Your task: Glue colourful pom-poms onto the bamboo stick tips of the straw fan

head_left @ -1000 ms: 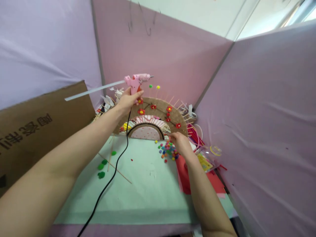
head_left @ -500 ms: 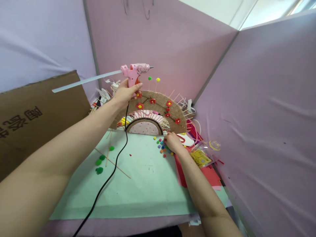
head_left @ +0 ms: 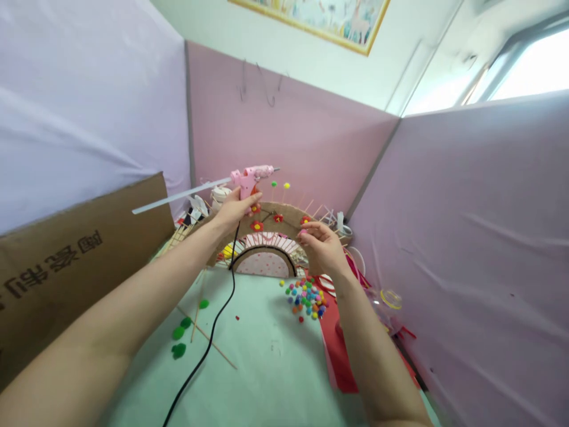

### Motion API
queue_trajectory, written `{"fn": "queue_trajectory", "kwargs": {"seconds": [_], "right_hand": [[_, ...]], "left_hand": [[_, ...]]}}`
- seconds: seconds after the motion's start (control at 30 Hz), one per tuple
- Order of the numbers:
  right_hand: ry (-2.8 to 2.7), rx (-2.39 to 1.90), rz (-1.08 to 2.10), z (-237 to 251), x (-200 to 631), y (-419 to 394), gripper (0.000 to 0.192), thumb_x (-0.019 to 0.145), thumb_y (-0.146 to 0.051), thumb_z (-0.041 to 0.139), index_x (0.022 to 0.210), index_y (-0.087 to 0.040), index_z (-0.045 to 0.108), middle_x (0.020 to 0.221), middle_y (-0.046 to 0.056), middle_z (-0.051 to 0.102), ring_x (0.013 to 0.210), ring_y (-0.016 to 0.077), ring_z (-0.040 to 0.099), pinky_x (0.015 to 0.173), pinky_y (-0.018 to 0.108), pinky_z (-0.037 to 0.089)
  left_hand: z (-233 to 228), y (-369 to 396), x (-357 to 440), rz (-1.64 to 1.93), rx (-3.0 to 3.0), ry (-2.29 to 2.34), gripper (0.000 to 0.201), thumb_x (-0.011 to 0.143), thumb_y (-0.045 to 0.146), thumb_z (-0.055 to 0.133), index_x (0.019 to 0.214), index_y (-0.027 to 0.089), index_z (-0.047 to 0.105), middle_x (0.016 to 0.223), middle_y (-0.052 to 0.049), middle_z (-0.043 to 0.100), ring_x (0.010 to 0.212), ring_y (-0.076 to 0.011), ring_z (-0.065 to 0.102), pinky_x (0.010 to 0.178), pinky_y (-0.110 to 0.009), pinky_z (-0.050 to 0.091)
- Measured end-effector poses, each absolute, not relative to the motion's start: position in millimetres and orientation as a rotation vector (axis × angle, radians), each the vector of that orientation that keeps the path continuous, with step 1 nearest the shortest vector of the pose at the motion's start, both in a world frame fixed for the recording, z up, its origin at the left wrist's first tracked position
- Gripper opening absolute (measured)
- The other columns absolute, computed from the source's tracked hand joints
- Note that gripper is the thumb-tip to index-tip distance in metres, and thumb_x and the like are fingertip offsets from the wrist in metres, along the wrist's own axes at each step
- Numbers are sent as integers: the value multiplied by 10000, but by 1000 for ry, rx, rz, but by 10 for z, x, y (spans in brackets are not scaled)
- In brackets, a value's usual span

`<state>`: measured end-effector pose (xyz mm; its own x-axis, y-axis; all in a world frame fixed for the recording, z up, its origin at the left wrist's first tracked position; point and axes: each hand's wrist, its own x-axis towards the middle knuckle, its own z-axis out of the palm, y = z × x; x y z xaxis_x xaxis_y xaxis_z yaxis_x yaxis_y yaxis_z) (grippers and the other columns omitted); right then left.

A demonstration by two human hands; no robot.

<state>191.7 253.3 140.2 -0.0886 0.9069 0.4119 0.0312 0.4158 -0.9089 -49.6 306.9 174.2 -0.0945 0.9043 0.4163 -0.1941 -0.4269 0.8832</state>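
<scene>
My left hand (head_left: 236,209) is closed around the handle of a pink glue gun (head_left: 247,181), its nozzle pointing right and a long glue stick (head_left: 182,196) jutting from its back. Pinched in the fingertips of my right hand (head_left: 323,244) is a small pink pom-pom (head_left: 303,232). Behind both hands stands a half-ring arch (head_left: 288,214) wrapped in brown cord, with red felt flowers (head_left: 256,226) and thin sticks along its rim. A green and a yellow pom-pom (head_left: 287,185) top two of the sticks. My right hand covers part of the arch's right side.
Small coloured pom-poms (head_left: 306,298) lie heaped on the pale green table (head_left: 262,367). Larger green pom-poms (head_left: 178,333) and wooden sticks (head_left: 216,347) lie at left, near the glue gun's black cord (head_left: 213,326). A cardboard sheet (head_left: 66,261) stands left; red paper (head_left: 340,356) lies right.
My right hand has risen from the pom-pom heap to the arch with a pink pom-pom in its fingers. My left hand still holds the glue gun. The view has tilted upward.
</scene>
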Motion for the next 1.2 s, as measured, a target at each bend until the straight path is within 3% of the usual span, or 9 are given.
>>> {"fn": "queue_trajectory", "kwargs": {"seconds": [0.17, 0.3, 0.53, 0.8, 1.0, 1.2], "right_hand": [[-1420, -742, 691, 2155, 1667, 2923, 267, 679, -351, 753, 889, -197, 691, 850, 23, 741, 773, 138, 658, 733, 277, 513], [-1489, -703, 661, 2469, 1486, 3231, 268, 661, -332, 746, 880, -188, 690, 873, 41, 760, 810, 151, 681, 739, 292, 523], [-1525, -664, 692, 2399, 1292, 3431, 237, 652, -322, 741, 826, -164, 711, 791, 43, 751, 717, 143, 671, 686, 283, 527], [-1518, -620, 625, 2311, 1311, 3483, 235, 658, -347, 755, 817, -179, 711, 832, 38, 753, 780, 161, 685, 777, 320, 551], [-1504, -649, 609, 2288, 1323, 3497, 236, 652, -369, 761, 786, -180, 715, 781, 32, 747, 713, 161, 673, 730, 320, 543], [-1485, -612, 603, 2255, 1306, 3519, 245, 648, -392, 785, 765, -195, 699, 759, 29, 732, 688, 170, 665, 707, 334, 551]], "left_hand": [[1709, 3058, -565, 1616, 1320, 770, 444, 608, 414, 835, 919, 152, 658, 689, -2, 619, 561, -86, 553, 420, -166, 352], [1716, 3025, -593, 1585, 1310, 749, 484, 582, 436, 852, 929, 149, 673, 695, -15, 631, 596, -106, 578, 427, -174, 347], [1726, 2994, -624, 1550, 1318, 750, 469, 583, 428, 853, 913, 147, 673, 739, -28, 650, 615, -114, 596, 429, -176, 337], [1705, 3006, -638, 1549, 1342, 757, 468, 611, 437, 843, 945, 146, 692, 803, -42, 669, 659, -124, 611, 447, -187, 350], [1675, 3055, -653, 1524, 1352, 799, 519, 608, 465, 842, 984, 142, 689, 807, -41, 670, 657, -126, 611, 463, -190, 341], [1639, 3081, -674, 1512, 1388, 806, 517, 649, 469, 822, 1032, 150, 683, 938, -69, 687, 689, -127, 609, 485, -204, 340]]}}
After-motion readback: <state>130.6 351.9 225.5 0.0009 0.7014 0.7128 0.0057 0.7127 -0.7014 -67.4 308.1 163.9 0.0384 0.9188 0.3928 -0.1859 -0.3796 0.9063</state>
